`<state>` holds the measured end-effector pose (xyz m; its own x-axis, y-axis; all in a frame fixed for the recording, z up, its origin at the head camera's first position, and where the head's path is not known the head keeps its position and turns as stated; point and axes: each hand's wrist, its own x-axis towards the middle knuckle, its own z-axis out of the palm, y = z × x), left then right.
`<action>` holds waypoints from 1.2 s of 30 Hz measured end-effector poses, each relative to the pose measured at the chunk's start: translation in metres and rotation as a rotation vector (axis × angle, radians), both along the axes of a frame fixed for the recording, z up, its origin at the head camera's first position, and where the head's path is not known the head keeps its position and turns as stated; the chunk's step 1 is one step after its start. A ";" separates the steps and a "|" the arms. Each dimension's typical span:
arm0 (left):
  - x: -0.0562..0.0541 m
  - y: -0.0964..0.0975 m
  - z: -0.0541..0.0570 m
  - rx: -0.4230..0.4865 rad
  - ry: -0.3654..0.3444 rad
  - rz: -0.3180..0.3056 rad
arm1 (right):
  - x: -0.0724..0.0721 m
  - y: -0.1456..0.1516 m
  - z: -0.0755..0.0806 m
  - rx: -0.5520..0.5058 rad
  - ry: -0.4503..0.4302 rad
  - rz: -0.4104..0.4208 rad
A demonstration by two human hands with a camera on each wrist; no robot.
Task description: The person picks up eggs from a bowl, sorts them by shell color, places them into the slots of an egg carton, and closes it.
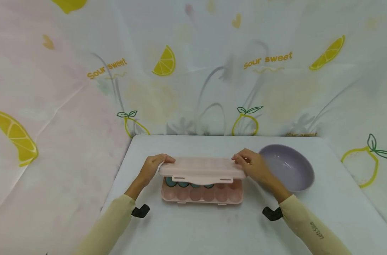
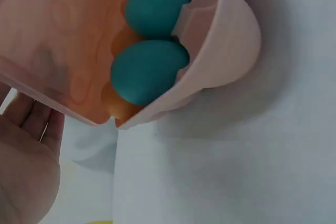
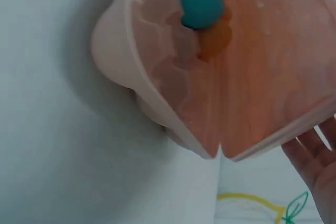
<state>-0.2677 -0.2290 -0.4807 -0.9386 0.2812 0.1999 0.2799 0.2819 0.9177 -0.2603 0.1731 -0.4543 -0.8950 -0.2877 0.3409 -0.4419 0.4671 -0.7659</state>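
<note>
A pale pink egg carton [image 1: 202, 195] sits on the table with its hinged lid [image 1: 202, 166] tilted partway up. Several blue-green eggs [image 2: 150, 72] fill the left part of the row nearest the hinge; the front row's cups hold none. My left hand [image 1: 151, 168] lays its fingers on the outer face of the lid at the left end. At the opposite end, my right hand [image 1: 253, 165] touches the lid's outer face with slightly bent fingers. Both wrist views show the fingers [image 3: 311, 148] behind the lid, partly hidden by it.
A purple-grey bowl [image 1: 289, 168] stands at the right, just behind my right forearm. The white table [image 1: 193, 230] ends at the back against a sheet [image 1: 193, 88] printed with lemons. Dark straps [image 1: 140, 211] show at both wrists.
</note>
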 end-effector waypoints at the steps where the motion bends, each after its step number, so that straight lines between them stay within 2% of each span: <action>1: 0.004 0.000 -0.003 -0.046 0.041 -0.028 | 0.003 -0.004 -0.003 0.021 0.011 0.040; 2: 0.008 0.000 -0.007 -0.102 0.101 -0.056 | 0.005 -0.007 -0.008 0.044 0.021 0.077; 4: 0.018 0.000 -0.017 -0.230 0.263 -0.119 | 0.013 -0.014 -0.022 0.106 0.051 0.119; 6: 0.029 0.000 -0.028 -0.325 0.441 -0.160 | 0.022 -0.019 -0.036 0.164 0.100 0.125; 8: 0.037 0.000 -0.037 -0.371 0.593 -0.188 | 0.030 -0.022 -0.050 0.211 0.161 0.105; 11: 0.045 -0.001 -0.044 -0.383 0.704 -0.175 | 0.038 -0.027 -0.060 0.219 0.240 0.074; 16: 0.053 -0.001 -0.039 -0.467 0.719 -0.129 | 0.045 -0.035 -0.065 0.190 0.258 0.072; 18: 0.059 0.001 -0.037 -0.518 0.676 -0.138 | 0.049 -0.036 -0.064 0.197 0.239 0.093; 21: 0.067 0.005 -0.031 -0.576 0.575 -0.163 | 0.054 -0.038 -0.063 0.228 0.226 0.144; 24: 0.072 0.008 -0.027 -0.621 0.482 -0.183 | 0.056 -0.038 -0.062 0.278 0.240 0.181; 26: 0.074 0.009 -0.025 -0.649 0.465 -0.188 | 0.056 -0.038 -0.062 0.315 0.262 0.198; 29: 0.075 0.009 -0.026 -0.676 0.495 -0.181 | 0.056 -0.037 -0.065 0.370 0.306 0.217; 36: 0.085 0.009 -0.035 -0.710 0.644 -0.137 | 0.069 -0.038 -0.070 0.450 0.361 0.210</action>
